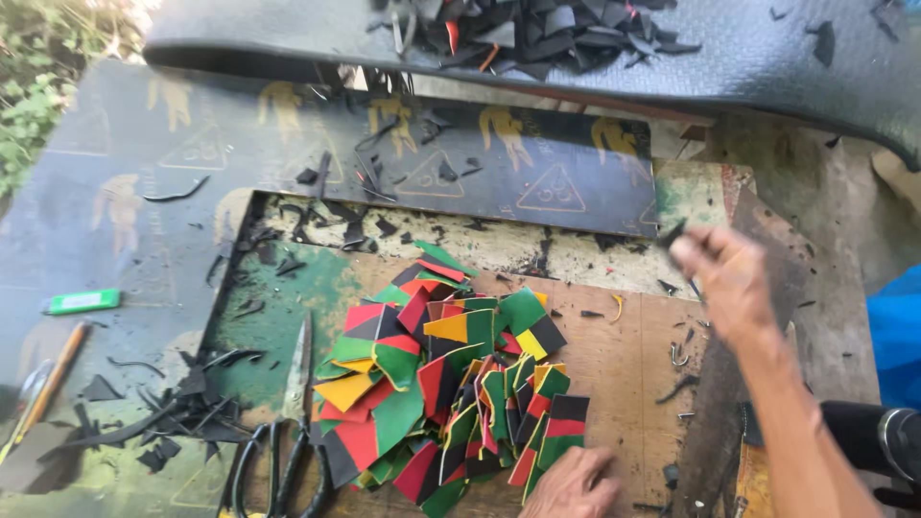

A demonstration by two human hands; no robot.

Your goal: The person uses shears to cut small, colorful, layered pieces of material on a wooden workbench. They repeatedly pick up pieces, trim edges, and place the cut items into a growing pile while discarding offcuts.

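One large black rubber sheet (748, 58) lies across the top of the view, carrying a heap of black offcuts (537, 34), too many to count. Below it, one dark printed board (134, 192) spans the bench, and on it sits one wooden work board (624, 374), stained green on its left part.

At the middle of the wooden board: one pile of multicoloured pieces (446, 379), striped red, green, yellow and black. They overlap heavily; count uncertain, several dozen at least.

One pair of scissors (293, 422), black handles, lies just left of the pile, blades pointing away from me. Black scraps (163, 412) are scattered left of the scissors.

My right hand (729, 278) is raised above the board's right edge, well apart from the pile. It is motion-blurred; fingertips pinch one small black scrap (672, 235).

My left hand (574, 487) rests at the pile's near edge, fingers bent and pressed down on the nearest pieces.

Far left: one green lighter (84, 301) and one wooden pencil (53, 379), apart from each other.
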